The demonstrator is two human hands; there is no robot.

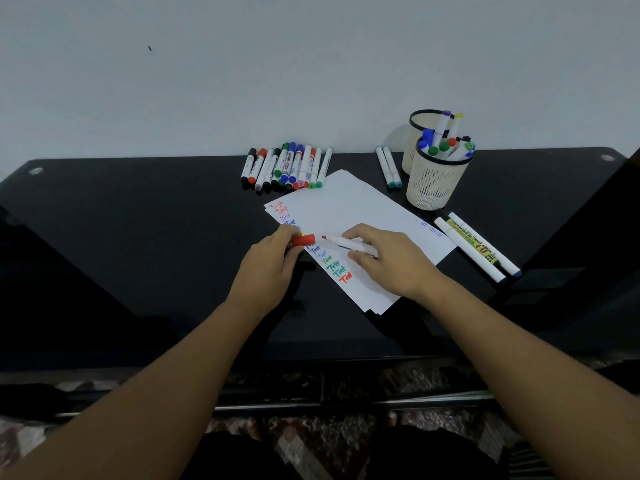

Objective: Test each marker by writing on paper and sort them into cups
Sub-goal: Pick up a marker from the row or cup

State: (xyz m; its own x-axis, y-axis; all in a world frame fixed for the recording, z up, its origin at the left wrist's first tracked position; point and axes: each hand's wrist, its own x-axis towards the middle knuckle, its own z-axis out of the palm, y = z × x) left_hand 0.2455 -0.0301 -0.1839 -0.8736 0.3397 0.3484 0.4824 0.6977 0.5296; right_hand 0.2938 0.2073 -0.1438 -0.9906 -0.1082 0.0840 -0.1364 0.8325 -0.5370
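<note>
A stack of white paper (349, 206) lies on the black table, with "Test" written in several colours down its left edge. My right hand (384, 259) grips a white marker (343, 243) with a bare red tip pointing left above the paper. My left hand (273, 261) pinches its red cap (304, 240), a short gap away from the tip. A row of several capped markers (285, 166) lies at the back edge. Two cream cups stand at the right: the near cup (434, 187) holds several markers, the far cup (420, 124) holds two.
Two white markers (389, 167) lie left of the cups. Three more markers (476, 245) lie on the table right of the paper. The wall (242, 81) runs right behind the glossy black table (138, 216). The table's front edge is near my forearms.
</note>
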